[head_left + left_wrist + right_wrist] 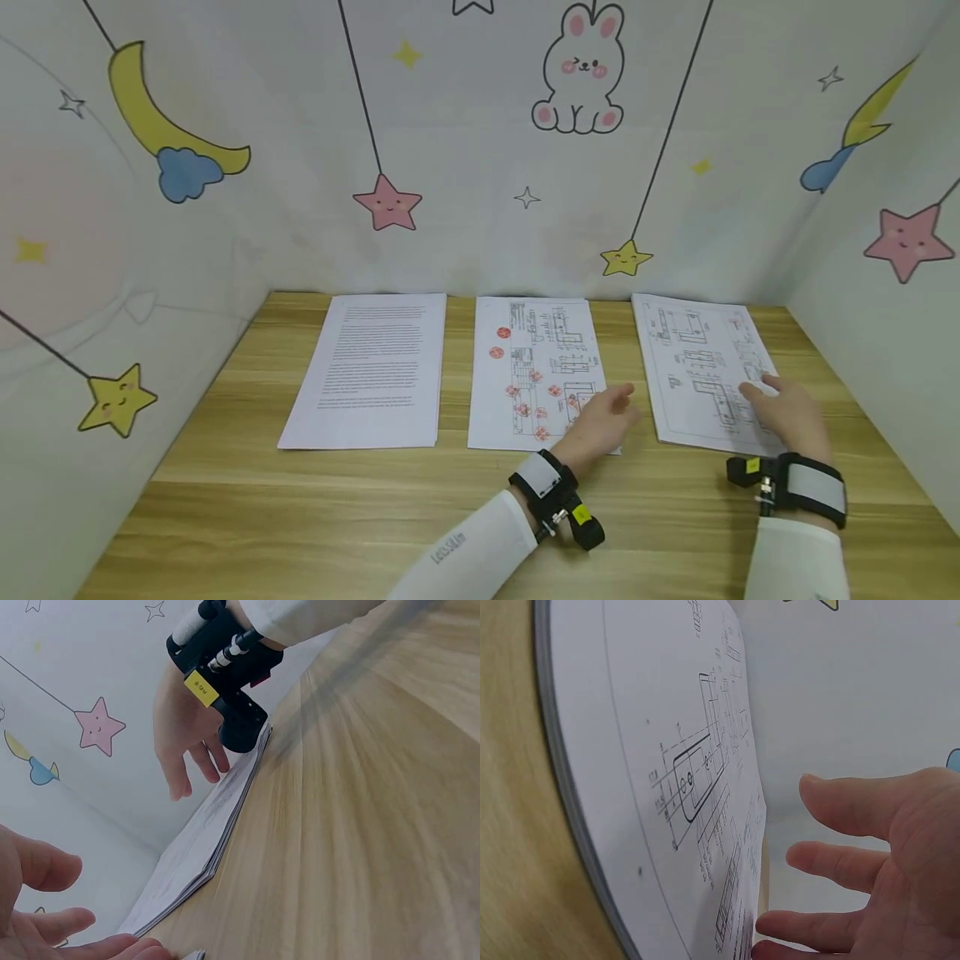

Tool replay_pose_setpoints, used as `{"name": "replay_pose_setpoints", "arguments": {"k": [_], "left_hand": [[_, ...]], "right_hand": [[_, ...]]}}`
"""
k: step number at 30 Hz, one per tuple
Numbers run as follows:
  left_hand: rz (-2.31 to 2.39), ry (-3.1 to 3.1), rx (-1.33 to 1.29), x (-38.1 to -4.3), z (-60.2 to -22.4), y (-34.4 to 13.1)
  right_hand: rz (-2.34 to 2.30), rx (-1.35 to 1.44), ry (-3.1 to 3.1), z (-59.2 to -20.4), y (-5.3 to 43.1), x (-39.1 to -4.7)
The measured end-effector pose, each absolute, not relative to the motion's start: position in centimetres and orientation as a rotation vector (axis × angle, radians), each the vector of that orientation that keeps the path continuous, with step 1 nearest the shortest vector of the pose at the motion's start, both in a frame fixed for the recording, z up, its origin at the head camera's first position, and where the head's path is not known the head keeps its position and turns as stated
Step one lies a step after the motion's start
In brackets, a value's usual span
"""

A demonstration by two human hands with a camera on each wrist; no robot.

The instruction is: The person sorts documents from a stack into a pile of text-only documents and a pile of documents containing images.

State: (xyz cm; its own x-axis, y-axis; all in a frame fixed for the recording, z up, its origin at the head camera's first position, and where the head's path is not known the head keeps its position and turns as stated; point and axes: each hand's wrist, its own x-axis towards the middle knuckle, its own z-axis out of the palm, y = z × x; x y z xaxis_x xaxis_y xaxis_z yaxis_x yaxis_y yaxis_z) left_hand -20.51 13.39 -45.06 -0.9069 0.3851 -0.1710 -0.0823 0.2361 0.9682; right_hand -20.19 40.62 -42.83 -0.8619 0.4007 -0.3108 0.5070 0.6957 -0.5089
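Three paper stacks lie side by side on the table. My right hand (795, 421) is over the near right part of the right stack (697, 358), which bears line drawings; in the right wrist view its fingers (840, 866) are spread and hold nothing. My left hand (600, 425) hovers by the near right corner of the middle stack (495, 392), whose drawings carry several red stamps. Nothing is in the left hand's loosely extended fingers (56, 926), seen in the left wrist view. On the left lies the stack of printed text (367, 375), touched by neither hand.
The wooden table (300, 517) reaches back to a white cloth wall (480, 242) with cartoon stars, a moon and a rabbit. Similar cloth stands at both sides. Each wrist wears a strapped black camera (585, 525).
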Motion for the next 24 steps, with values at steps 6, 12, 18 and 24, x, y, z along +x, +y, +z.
{"name": "replay_pose_setpoints", "arguments": {"k": [6,12,18,24], "left_hand": [[1.772,2.05,0.2,-20.1,-45.3,14.6],[1.893,1.918,0.129,-19.9,-45.6,15.6],[1.966,1.774,0.097,-19.7,-45.7,15.9],[1.992,1.692,0.079,-19.7,-45.8,15.8]], "right_hand": [[-0.899,0.789,2.709,-43.0,40.5,-20.0],[-0.9,0.849,2.695,-43.0,40.7,-19.8],[-0.909,0.856,2.697,-42.6,40.5,-19.8],[-0.88,0.853,2.713,-42.8,40.4,-19.7]]}}
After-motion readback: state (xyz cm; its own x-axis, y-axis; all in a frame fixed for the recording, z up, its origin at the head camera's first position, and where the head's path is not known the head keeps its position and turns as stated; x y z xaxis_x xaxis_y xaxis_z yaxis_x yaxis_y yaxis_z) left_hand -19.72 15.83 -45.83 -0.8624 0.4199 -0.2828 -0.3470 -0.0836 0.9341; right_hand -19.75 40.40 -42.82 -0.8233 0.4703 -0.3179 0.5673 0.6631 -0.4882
